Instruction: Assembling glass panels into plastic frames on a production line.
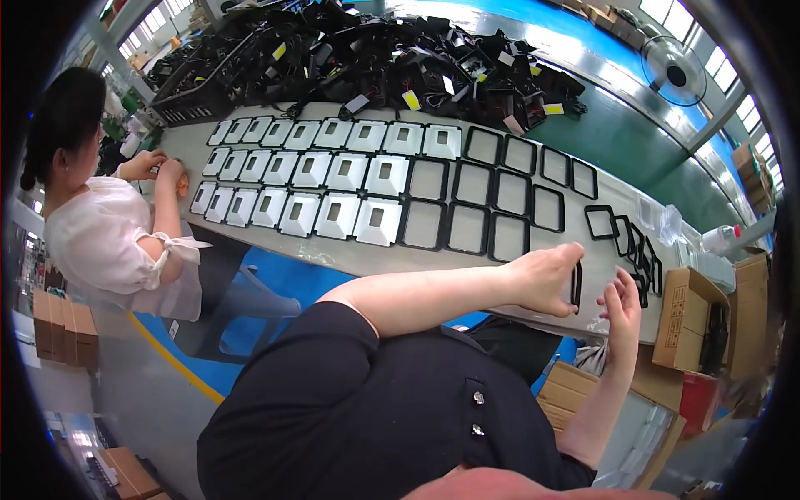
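Note:
My left hand (pixel 546 277) is closed on a black rectangular frame (pixel 577 290), held near the table's front edge and mostly covered by the hand. To its right, my right hand (pixel 622 307) is raised over the table with fingers apart and nothing in them. Three rows lie on the table: white panels with a square window (pixel 379 221) set in black frames on the left, and bare black frames (pixel 510 237) on the right. Beyond my right hand are a loose frame (pixel 599 222) and an overlapping bunch of frames (pixel 647 258).
A co-worker (pixel 117 208) in a white top works at the table's left end. A large heap of black devices with cables (pixel 375 62) covers the far side, beside a black crate (pixel 196 104). At right stand an open cardboard box (pixel 693 321) and a clear bottle (pixel 720 239).

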Available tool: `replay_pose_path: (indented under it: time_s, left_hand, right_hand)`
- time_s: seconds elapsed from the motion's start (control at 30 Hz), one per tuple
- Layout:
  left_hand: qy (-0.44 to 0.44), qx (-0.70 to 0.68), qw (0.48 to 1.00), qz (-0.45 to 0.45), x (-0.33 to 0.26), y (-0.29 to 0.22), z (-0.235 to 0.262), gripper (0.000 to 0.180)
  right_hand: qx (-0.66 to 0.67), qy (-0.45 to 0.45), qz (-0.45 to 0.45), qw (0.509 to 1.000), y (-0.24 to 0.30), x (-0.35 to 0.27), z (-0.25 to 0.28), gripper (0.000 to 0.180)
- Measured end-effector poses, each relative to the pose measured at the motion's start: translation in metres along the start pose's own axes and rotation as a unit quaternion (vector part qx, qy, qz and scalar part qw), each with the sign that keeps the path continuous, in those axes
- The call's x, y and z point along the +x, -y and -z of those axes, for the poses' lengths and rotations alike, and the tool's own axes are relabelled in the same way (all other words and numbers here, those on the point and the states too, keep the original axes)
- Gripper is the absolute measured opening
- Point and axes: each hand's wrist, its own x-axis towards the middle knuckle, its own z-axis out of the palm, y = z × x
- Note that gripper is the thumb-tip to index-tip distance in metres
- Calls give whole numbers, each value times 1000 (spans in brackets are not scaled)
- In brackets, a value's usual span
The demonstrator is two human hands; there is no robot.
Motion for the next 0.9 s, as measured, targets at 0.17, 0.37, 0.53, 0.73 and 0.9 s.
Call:
replay_pose_path:
  time_s: [0.17,0.37,0.53,0.73,0.9]
  left_hand:
    - [-112,-158,981,-7,-19,21,-4,81]
    - [-181,-208,959,-63,-27,27,2,81]
    - [-179,-173,960,-125,-45,20,27,91]
    - [-128,-139,967,-172,-50,15,41,98]
    - [-132,-132,967,-175,-55,6,41,112]
  right_hand:
    - [-259,-15,152,954,53,-2,-53,50]
    - [-344,-83,302,885,52,1,-82,54]
    - [97,54,107,988,46,5,-68,61]
    - [268,184,7,946,44,-1,-72,61]
    - [309,179,-4,934,50,-11,-72,60]
